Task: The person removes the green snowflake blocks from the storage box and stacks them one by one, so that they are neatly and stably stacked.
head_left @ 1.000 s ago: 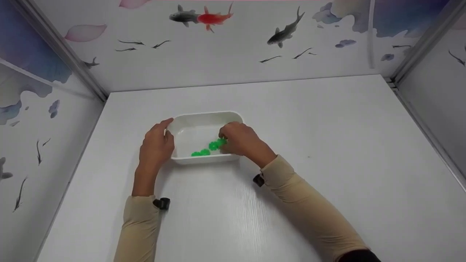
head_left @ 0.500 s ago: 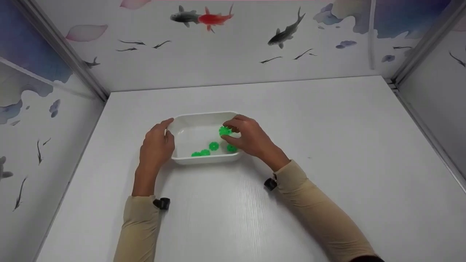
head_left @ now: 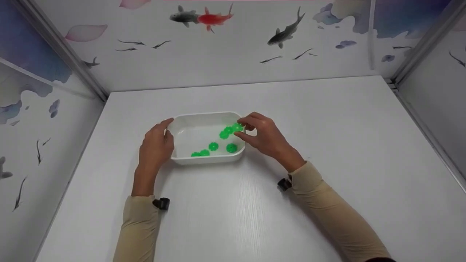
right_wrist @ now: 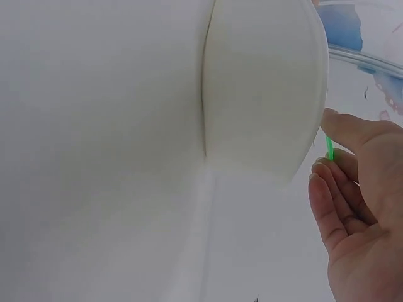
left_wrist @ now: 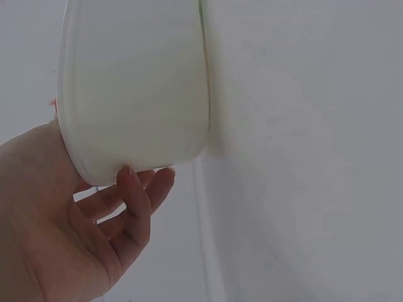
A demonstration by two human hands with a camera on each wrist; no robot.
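1. Firmly, my left hand (head_left: 156,145) grips the white tray (head_left: 218,159) by its left end; this should stop it sliding on the tabletop (head_left: 327,145).
2. My right hand (head_left: 267,135) pinches a green notched disc (head_left: 237,127) by the tray's right end, with two more discs (head_left: 224,134) seemingly linked to it.
3. I'd best lift gently, clear of the other discs (head_left: 213,146) inside.
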